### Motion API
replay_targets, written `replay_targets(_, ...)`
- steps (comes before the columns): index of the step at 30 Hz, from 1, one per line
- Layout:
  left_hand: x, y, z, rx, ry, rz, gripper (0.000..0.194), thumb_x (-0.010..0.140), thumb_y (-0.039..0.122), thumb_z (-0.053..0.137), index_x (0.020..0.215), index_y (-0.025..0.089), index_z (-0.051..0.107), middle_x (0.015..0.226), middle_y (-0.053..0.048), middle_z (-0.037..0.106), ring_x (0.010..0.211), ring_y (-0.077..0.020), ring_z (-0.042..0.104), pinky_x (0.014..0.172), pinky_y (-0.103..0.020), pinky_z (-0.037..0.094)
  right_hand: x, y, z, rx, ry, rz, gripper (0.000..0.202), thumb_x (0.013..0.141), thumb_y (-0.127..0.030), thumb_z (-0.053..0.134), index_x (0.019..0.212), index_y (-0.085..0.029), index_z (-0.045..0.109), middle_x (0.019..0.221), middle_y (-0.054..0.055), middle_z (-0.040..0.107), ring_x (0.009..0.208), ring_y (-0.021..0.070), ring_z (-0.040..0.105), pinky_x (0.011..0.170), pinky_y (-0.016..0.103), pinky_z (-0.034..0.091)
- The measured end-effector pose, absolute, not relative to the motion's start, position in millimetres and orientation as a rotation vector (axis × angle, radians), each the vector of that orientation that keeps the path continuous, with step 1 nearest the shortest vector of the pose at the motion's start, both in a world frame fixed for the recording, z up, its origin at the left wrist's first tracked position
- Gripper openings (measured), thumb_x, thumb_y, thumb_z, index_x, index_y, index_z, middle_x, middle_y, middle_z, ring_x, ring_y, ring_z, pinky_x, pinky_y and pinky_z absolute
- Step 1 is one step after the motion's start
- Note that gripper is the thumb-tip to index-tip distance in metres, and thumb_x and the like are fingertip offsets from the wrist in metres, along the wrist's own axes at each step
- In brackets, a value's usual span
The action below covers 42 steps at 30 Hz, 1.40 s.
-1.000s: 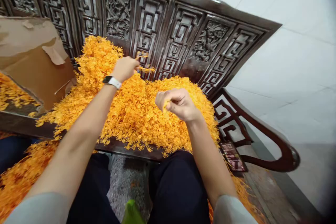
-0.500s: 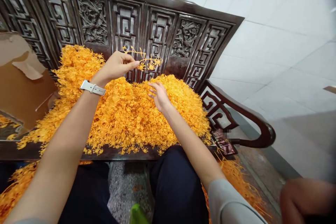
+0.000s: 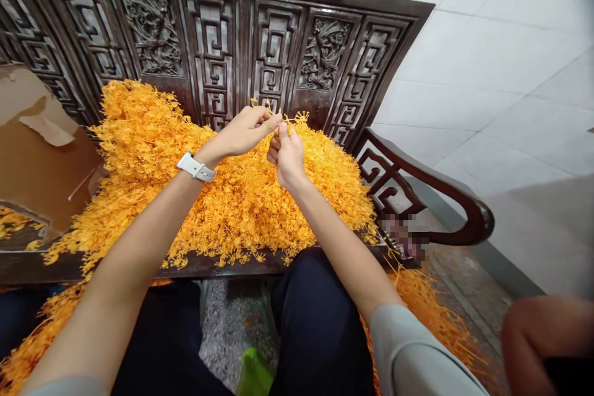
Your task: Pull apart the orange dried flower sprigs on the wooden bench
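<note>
Pinching a thin orange plastic sprig (image 3: pixel 283 119) between them, the left hand (image 3: pixel 244 132) and right hand (image 3: pixel 288 158) meet fingertip to fingertip above the heap of orange sprigs (image 3: pixel 223 192). That heap covers the carved wooden bench (image 3: pixel 278 49) seat up to its back edge, near the right armrest.

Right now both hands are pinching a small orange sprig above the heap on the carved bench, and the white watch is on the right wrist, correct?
Not quite: the head view shows the white watch on the left wrist. The rest holds: left hand and right hand pinch the orange sprig above the heap on the carved bench.
</note>
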<state>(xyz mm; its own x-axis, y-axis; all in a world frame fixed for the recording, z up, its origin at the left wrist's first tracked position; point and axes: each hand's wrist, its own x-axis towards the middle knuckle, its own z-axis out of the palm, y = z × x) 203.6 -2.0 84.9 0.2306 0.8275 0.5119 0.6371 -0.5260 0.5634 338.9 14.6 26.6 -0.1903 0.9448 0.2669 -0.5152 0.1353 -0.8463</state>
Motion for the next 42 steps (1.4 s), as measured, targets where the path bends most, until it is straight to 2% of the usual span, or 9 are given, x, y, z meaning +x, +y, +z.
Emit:
replay_targets(6,228.7,2.8,64.8,1.746,1.185,1.302,0.053,0.098,0.064,0.069,0.072,0.019,0.061,0.072,-0.005,0.063,0.066,-0.014,0.054,0.065,-0.031,0.043,337.9,15.5,21.1,-0.657,-1.116,1.447,0.069,0.093,-0.09,0.045,0.071,-0.027,0.032,0.058,-0.009,0.022,0.047,0.0075,0.013,0.046,0.025,0.013)
replay_targets(11,231.0,9.2,52.8,1.491,1.107,1.444,0.029,0.086,0.035,0.087,0.072,0.016,0.07,0.069,-0.003,0.066,0.062,-0.0123,0.054,0.062,-0.029,0.043,337.6,22.5,11.7,-0.797,-1.289,1.217,0.067,0.099,-0.085,0.04,0.068,-0.026,0.038,0.06,-0.003,0.034,0.054,0.0126,0.033,0.052,0.028,0.031)
replay_targets(20,234.7,31.7,48.0,1.055,1.402,1.7,0.019,0.082,0.001,0.059,0.07,0.015,0.063,0.066,0.002,0.065,0.064,-0.0077,0.06,0.066,-0.029,0.045,337.0,9.1,8.8,-0.962,-1.699,0.681,0.055,0.11,-0.06,0.033,0.07,-0.026,0.046,0.068,0.004,0.048,0.07,0.0203,0.05,0.073,0.038,0.045)
replay_targets(25,174.5,46.5,41.7,0.982,1.581,1.757,0.027,0.086,0.026,0.069,0.065,0.021,0.052,0.049,0.005,0.047,0.053,-0.0089,0.045,0.055,-0.029,0.032,331.4,-68.8,34.7,-0.407,-2.135,0.559,0.039,0.109,-0.051,0.037,0.08,-0.026,0.047,0.068,-0.001,0.043,0.06,0.0159,0.039,0.069,0.035,0.041)
replay_targets(28,143.9,42.0,39.8,1.182,1.566,1.605,0.031,0.08,0.037,0.083,0.066,0.019,0.062,0.055,0.003,0.057,0.058,-0.008,0.043,0.057,-0.029,0.031,340.0,-64.2,42.4,-0.306,-2.029,0.551,0.038,0.11,-0.051,0.037,0.086,-0.025,0.052,0.075,0.001,0.053,0.066,0.0165,0.048,0.073,0.035,0.044)
replay_targets(31,128.6,30.3,51.7,1.352,1.545,1.574,0.019,0.076,0.03,0.087,0.071,0.018,0.073,0.063,-0.001,0.064,0.055,-0.0078,0.038,0.058,-0.031,0.033,359.2,-13.1,30.3,-0.678,-1.732,0.646,0.029,0.107,-0.05,0.05,0.117,-0.024,0.059,0.103,0.008,0.063,0.086,0.0214,0.059,0.087,0.039,0.048)
replay_targets(35,126.4,9.3,77.6,1.656,1.519,1.434,0.02,0.076,0.037,0.09,0.072,0.02,0.08,0.066,-0.005,0.067,0.054,-0.011,0.043,0.059,-0.034,0.036,375.1,35.9,5.4,-1.07,-1.663,0.742,0.074,0.079,-0.049,0.088,0.141,-0.023,0.055,0.141,0.018,0.052,0.122,0.034,0.056,0.11,0.051,0.044)
replay_targets(38,136.5,-4.4,92.4,1.831,1.459,1.242,0.022,0.073,0.04,0.09,0.072,0.02,0.082,0.067,-0.007,0.069,0.058,-0.0133,0.049,0.06,-0.034,0.035,369.4,30.7,6.1,-0.851,-1.666,0.854,0.058,0.095,-0.068,0.066,0.136,-0.028,0.058,0.119,0.011,0.066,0.104,0.0265,0.062,0.097,0.043,0.048)
replay_targets(42,154.8,-4.5,97.2,2.03,1.338,1.016,0.025,0.076,0.043,0.084,0.074,0.018,0.083,0.066,-0.005,0.067,0.06,-0.0147,0.05,0.059,-0.032,0.035,359.3,8.0,23.5,-0.687,-1.753,0.78,0.041,0.108,-0.063,0.048,0.088,-0.028,0.059,0.075,0.0,0.058,0.071,0.0184,0.053,0.078,0.037,0.044)
